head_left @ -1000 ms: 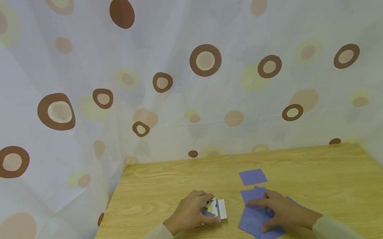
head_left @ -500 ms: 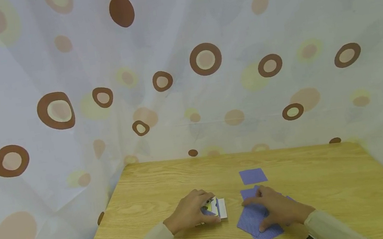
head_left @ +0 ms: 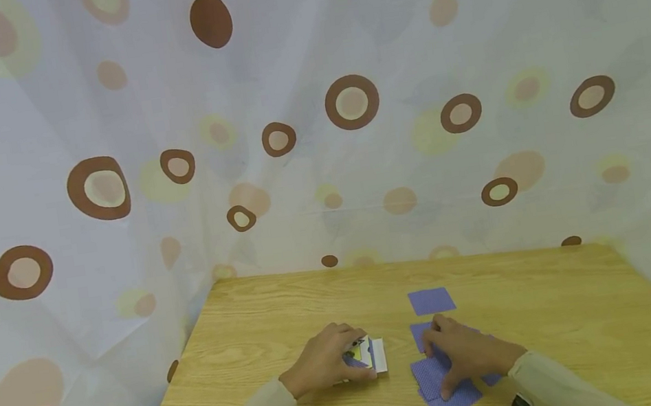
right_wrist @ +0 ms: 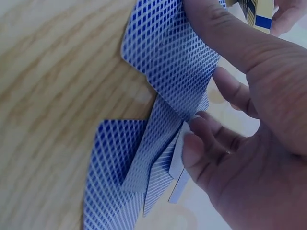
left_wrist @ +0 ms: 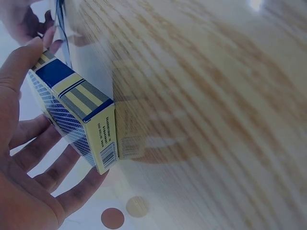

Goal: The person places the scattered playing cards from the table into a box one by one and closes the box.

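Observation:
My left hand (head_left: 321, 362) holds a small playing-card box (left_wrist: 76, 112), with the thumb along one edge and the fingers on the far side. White flap (head_left: 379, 355) stands out from the box's right end in the head view. To the right, my right hand (head_left: 474, 351) is curled over several blue-patterned playing cards (head_left: 430, 377) lying face down. In the right wrist view its thumb presses on overlapping cards (right_wrist: 180, 62) and the fingertips meet their other edge. More fanned cards (right_wrist: 112, 167) spread beside them, partly under the hand.
One single card (head_left: 431, 300) lies apart, farther back on the wooden table (head_left: 289, 298). A spotted curtain (head_left: 286, 97) hangs behind the table and along its sides.
My right hand has drawn slightly left, its fingers curling more over the cards. The upper cards have shifted and turned beneath it. My left hand and the box stay in place.

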`<state>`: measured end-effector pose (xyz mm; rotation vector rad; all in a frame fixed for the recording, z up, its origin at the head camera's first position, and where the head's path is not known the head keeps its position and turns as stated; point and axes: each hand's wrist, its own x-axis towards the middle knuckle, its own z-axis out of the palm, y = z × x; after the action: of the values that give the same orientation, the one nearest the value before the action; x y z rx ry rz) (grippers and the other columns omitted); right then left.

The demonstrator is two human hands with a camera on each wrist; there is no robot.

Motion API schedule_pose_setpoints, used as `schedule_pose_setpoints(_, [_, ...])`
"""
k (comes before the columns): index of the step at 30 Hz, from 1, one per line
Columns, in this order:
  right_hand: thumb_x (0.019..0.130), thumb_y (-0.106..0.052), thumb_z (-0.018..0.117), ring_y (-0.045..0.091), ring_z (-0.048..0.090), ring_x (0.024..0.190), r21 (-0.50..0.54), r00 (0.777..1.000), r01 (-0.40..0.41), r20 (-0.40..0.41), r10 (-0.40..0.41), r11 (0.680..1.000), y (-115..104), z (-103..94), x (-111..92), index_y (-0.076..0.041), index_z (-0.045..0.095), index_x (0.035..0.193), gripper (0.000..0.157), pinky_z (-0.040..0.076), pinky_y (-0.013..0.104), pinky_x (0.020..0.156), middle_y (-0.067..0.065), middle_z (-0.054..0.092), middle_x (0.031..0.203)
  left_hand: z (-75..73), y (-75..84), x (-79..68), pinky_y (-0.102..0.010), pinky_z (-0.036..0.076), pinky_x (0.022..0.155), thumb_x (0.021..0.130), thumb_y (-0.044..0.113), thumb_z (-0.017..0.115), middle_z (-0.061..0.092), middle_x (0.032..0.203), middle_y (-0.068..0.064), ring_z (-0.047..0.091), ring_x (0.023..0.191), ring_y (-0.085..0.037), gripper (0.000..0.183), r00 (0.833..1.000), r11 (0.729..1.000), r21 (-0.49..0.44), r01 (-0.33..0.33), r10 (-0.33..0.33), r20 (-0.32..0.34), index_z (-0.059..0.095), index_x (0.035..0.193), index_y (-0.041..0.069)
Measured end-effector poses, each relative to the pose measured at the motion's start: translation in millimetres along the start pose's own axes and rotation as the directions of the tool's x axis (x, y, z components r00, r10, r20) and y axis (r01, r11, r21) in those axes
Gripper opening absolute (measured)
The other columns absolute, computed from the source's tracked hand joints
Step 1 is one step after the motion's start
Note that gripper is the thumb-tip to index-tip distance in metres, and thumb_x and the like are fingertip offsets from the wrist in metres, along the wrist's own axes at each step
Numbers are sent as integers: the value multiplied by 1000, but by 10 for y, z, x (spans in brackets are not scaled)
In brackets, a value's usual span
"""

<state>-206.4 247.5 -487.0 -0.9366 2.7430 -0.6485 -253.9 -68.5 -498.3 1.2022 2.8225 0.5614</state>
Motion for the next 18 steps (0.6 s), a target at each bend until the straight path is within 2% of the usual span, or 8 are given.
schedule_pose_setpoints(5, [62,-50,93,15,46,99,-14,998,15,-53,-15,1000,51,46,-4,-21,53,102,63,49,36,85,-7,46,105,-12,8,4,-28,51,84,83,67,75,64,134,1,57,114,-14,80,1000,1000,5,-1,1,0,62,142,14])
schedule_pose_setpoints(9, [64,-49,93,17,51,104,13,996,-5,-91,6,1000,78,63,-12,-22,57,106,62,49,40,89,-10,54,107,-9,0,5,-29,51,85,83,67,75,64,133,0,57,114,-14,80,1000,1000,16,-5,5,-2,62,142,15])
schedule_pose_setpoints(13, [68,-50,91,24,52,109,-4,994,-22,-104,22,1000,116,71,-42,-19,64,111,60,49,46,92,-4,58,113,16,-17,5,-28,51,84,82,68,74,64,134,1,57,114,-14,80,1000,1000,20,-4,5,-5,62,142,15])
schedule_pose_setpoints(15, [69,-53,90,25,50,110,-12,995,-31,-90,30,999,141,69,-66,-16,68,118,65,48,46,93,0,56,115,20,-18,4,-28,51,84,82,68,75,64,134,1,57,114,-14,81,1000,1000,11,-2,2,-5,62,142,15])
schedule_pose_setpoints(18, [70,-54,90,23,46,107,-1,998,-32,-54,32,999,167,42,-105,-9,68,129,77,48,42,90,4,51,116,17,-16,7,-27,50,83,83,68,74,63,135,1,56,114,-13,81,1000,1000,1,2,-2,-2,62,142,15])
